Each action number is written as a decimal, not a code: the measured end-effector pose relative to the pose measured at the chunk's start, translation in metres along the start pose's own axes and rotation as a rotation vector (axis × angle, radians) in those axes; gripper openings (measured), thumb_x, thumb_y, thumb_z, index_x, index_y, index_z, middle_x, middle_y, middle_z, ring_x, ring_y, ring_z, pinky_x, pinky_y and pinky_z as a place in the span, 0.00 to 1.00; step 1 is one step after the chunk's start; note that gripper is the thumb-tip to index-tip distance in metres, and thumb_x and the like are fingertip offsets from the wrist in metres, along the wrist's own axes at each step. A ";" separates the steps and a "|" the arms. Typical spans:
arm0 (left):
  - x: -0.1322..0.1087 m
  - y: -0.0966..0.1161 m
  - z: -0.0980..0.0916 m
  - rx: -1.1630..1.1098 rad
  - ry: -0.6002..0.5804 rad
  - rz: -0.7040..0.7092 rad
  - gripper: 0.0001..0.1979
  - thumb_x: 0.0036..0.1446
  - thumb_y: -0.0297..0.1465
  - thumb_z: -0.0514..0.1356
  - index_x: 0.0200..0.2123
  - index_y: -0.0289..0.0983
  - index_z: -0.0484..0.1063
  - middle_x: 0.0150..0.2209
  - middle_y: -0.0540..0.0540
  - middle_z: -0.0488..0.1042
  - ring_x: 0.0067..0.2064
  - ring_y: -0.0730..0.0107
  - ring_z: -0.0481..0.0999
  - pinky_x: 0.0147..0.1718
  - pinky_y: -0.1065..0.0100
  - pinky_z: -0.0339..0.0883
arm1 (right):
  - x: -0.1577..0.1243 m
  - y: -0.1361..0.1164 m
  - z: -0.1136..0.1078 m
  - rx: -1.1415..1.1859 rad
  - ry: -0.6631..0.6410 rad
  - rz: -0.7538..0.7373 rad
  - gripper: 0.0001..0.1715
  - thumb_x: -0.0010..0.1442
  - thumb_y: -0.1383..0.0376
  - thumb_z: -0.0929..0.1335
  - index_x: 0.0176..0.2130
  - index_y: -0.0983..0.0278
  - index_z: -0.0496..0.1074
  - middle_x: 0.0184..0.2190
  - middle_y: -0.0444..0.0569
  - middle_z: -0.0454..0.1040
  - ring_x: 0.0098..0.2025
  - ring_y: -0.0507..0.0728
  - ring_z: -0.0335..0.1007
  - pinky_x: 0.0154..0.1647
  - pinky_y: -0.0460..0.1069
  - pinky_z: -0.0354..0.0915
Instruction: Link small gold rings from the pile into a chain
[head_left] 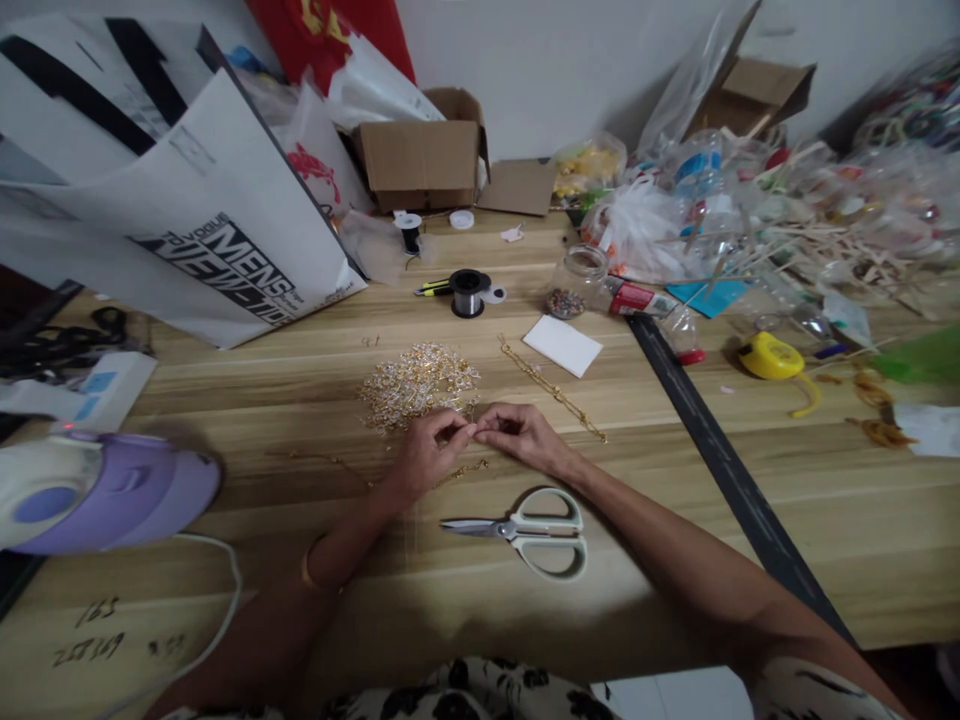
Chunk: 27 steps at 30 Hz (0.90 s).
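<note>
My left hand [433, 447] and my right hand [521, 436] meet fingertip to fingertip above the wooden table. Both are closed in a pinch, and what sits between the fingers is too small to make out. Just beyond them lies a heap of small gold and clear beads or links [420, 382]. A thin gold chain [461, 472] runs on the table under my left wrist. To the right of my right hand another gold chain [553, 388] lies stretched out. Scissors with pale green handles [517, 530] rest between my forearms, blades pointing left.
Behind the heap are a spool of wire [468, 293], a white card [562, 345] and a jar of beads [568, 290]. A yellow tape measure [770, 356] lies right of a dark strip [720, 455]. At left stand a purple appliance [150, 492] and a large white bag [247, 220].
</note>
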<state>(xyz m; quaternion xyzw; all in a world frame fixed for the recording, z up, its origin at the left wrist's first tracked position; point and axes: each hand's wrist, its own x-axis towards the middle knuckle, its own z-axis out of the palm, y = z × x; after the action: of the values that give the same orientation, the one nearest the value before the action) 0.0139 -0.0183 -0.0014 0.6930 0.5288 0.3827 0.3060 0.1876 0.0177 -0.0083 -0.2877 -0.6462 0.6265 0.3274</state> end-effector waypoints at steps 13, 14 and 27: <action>0.002 0.000 -0.002 0.143 0.048 0.045 0.09 0.53 0.29 0.57 0.22 0.35 0.69 0.22 0.51 0.69 0.26 0.74 0.66 0.27 0.73 0.58 | 0.005 0.004 -0.003 -0.040 -0.022 0.017 0.14 0.53 0.59 0.70 0.32 0.69 0.71 0.23 0.43 0.67 0.24 0.47 0.59 0.24 0.42 0.56; 0.001 0.002 -0.003 0.157 0.044 0.051 0.08 0.53 0.29 0.57 0.22 0.35 0.69 0.22 0.50 0.70 0.26 0.74 0.67 0.27 0.72 0.59 | 0.005 0.003 -0.003 -0.049 -0.019 0.021 0.15 0.52 0.58 0.70 0.32 0.69 0.71 0.24 0.43 0.68 0.24 0.47 0.59 0.24 0.42 0.55; 0.003 -0.004 -0.002 0.125 0.036 0.079 0.09 0.54 0.28 0.57 0.22 0.36 0.69 0.22 0.49 0.70 0.27 0.72 0.68 0.29 0.71 0.61 | 0.009 0.005 -0.010 -0.184 -0.032 -0.113 0.12 0.58 0.61 0.67 0.31 0.69 0.72 0.29 0.48 0.70 0.32 0.51 0.64 0.33 0.45 0.60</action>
<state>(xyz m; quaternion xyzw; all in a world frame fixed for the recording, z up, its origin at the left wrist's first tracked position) 0.0104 -0.0146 -0.0034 0.7239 0.5294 0.3734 0.2372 0.1895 0.0309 -0.0129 -0.2698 -0.7213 0.5496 0.3239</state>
